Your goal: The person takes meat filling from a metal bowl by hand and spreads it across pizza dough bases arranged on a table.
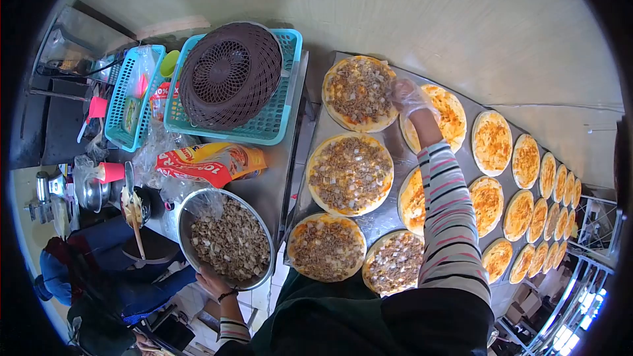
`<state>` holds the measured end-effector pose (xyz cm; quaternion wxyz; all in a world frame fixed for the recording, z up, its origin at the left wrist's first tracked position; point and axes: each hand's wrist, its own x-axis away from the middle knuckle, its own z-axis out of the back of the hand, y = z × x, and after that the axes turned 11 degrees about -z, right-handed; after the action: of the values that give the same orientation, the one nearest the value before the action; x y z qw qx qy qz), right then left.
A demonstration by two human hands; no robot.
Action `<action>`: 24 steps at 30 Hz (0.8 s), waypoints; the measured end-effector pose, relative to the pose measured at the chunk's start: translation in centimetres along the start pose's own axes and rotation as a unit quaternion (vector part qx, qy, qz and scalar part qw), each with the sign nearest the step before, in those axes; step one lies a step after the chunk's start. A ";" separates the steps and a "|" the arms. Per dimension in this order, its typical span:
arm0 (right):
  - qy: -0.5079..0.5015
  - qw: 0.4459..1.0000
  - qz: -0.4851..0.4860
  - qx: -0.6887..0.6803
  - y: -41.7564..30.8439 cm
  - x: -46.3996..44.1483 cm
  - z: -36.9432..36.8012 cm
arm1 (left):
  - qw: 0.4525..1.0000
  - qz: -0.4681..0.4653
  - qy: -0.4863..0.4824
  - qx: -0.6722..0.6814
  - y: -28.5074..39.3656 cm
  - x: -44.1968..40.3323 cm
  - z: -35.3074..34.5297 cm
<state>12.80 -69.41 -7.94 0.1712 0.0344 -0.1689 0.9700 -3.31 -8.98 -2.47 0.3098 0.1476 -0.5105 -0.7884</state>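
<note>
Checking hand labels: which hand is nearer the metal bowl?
Left. The left hand holds the metal bowl at its rim; the gloved right hand is farther off, beside a topped flatbread.

Glossy, smooth grey metal bench (412, 158), at three o'clock. At seven o'clock, a round silver metal bowl (270, 250) with a polished rim. At eleven o'clock, a turquoise perforated plastic basket (282, 133), smooth-walled, beneath a dark brown openwork plastic cover (231, 76) of lattice texture. At nine o'clock, a glossy red and yellow plastic packet (211, 163), creased. Toward one o'clock, a thin, clear, wrinkled plastic glove (407, 97); below it, a striped cloth sleeve (452, 217), matt and softly folded.
</note>
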 end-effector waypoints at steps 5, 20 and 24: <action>0.045 0.997 0.059 0.017 -2.4 2.8 0.1 | 1.000 0.000 0.001 -0.010 -0.2 -0.1 0.1; 0.126 0.964 0.186 -0.145 -2.4 3.3 -1.9 | 0.996 -0.060 -0.019 0.067 -0.3 0.2 -0.2; 0.125 0.991 0.055 0.009 -0.2 2.1 0.7 | 0.995 -0.033 -0.024 0.096 -0.2 0.2 -0.3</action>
<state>10.87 -68.76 -6.90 0.1368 -0.0947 -0.1396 0.9761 -3.33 -9.24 -2.77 0.2553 0.1744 -0.5861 -0.7489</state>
